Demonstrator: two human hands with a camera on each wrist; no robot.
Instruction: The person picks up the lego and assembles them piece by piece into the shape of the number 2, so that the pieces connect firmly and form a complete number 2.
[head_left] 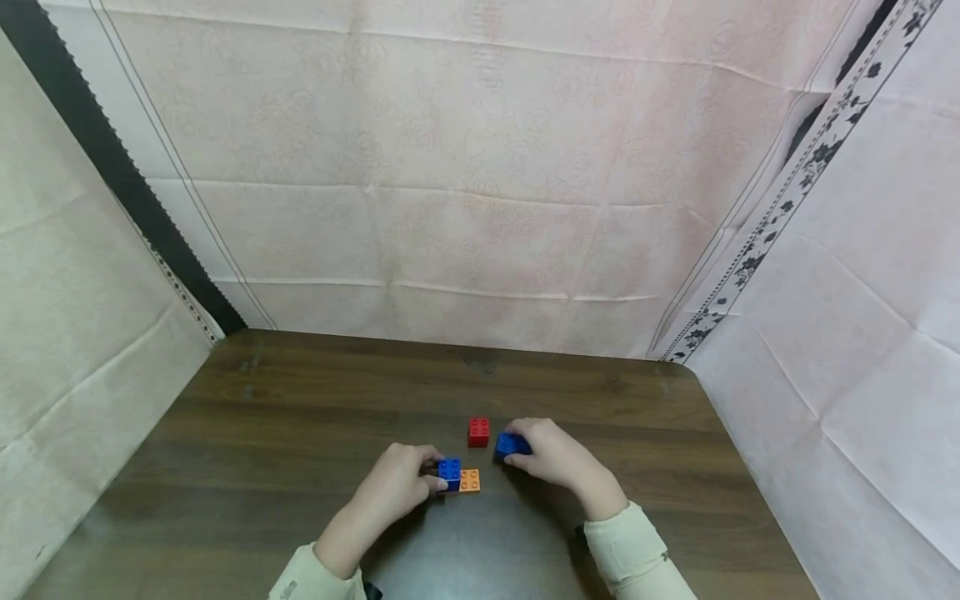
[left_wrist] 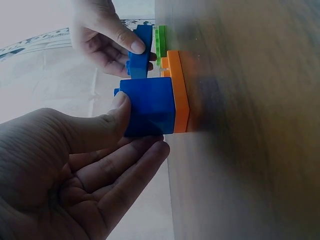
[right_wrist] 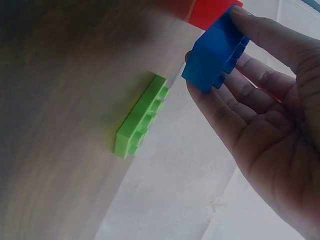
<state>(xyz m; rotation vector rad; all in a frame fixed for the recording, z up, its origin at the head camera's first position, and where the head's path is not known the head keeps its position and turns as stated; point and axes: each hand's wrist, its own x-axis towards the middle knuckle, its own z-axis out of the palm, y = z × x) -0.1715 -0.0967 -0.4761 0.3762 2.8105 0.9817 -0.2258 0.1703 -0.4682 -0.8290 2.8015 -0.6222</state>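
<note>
My left hand (head_left: 399, 482) pinches a blue brick (left_wrist: 149, 106) between thumb and fingers. That brick sits on one end of a thin orange brick (left_wrist: 180, 95) lying on the table, whose bare studs show beside it in the head view. My right hand (head_left: 555, 452) holds another blue brick (right_wrist: 212, 50) above the tabletop, thumb on one side and fingers on the other, its studs turned toward the palm in the right wrist view. A long green brick (right_wrist: 140, 119) lies on the table near the right hand, hidden from the head view.
A red brick (head_left: 478, 432) stands on the wooden table (head_left: 337, 392) between and beyond both hands. Pale cloth (head_left: 450, 242) hangs behind the table's far edge, with more cloth (head_left: 847, 350) along the right side and the left.
</note>
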